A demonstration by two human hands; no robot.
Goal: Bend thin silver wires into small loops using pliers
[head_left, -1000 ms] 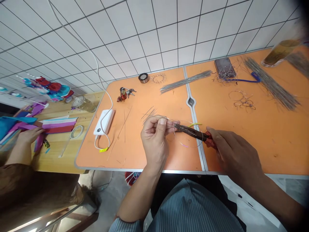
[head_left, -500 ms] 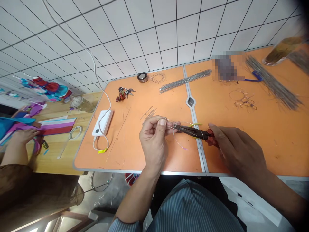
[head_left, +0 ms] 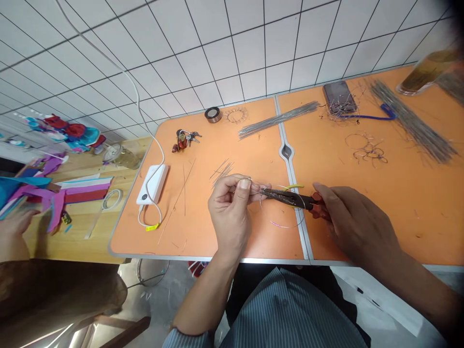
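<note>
Since the earlier frame, the pliers have swung nearer to level and the co-worker's hand has dropped toward the lower left of the view.

Head view. Left hand (head_left: 230,212): thumb and forefinger pinch the end of a thin wire loop (head_left: 282,227), other fingers curled. Right hand (head_left: 357,224): closed around the red handles of long-nose pliers (head_left: 288,198), whose tips sit just beside the left fingertips. Whether they grip the wire is too small to tell. The loop hangs just above the orange folding table (head_left: 398,217), between both hands, with a few pink beads on its lower curve and a yellow piece (head_left: 295,185) just beyond it.

Progress, judged from the layout: much appears unworked. Two bundles of straight wire (head_left: 279,119) (head_left: 413,121) lie toward the back, and loose straight lengths (head_left: 222,171) lie just beyond the left hand. Some is already shaped: a tangle of bent wire loops (head_left: 368,151) lies on the right, and a spoked wire ring (head_left: 236,115) sits beside a roll of tape (head_left: 213,114). The loop in hand looks partly formed.

Also on the table: a phone (head_left: 340,96), keys (head_left: 183,140), a white power bank (head_left: 152,183). At far left, a co-worker's hand (head_left: 16,222) is near purple and blue material (head_left: 54,208) on a wooden table (head_left: 72,246).
</note>
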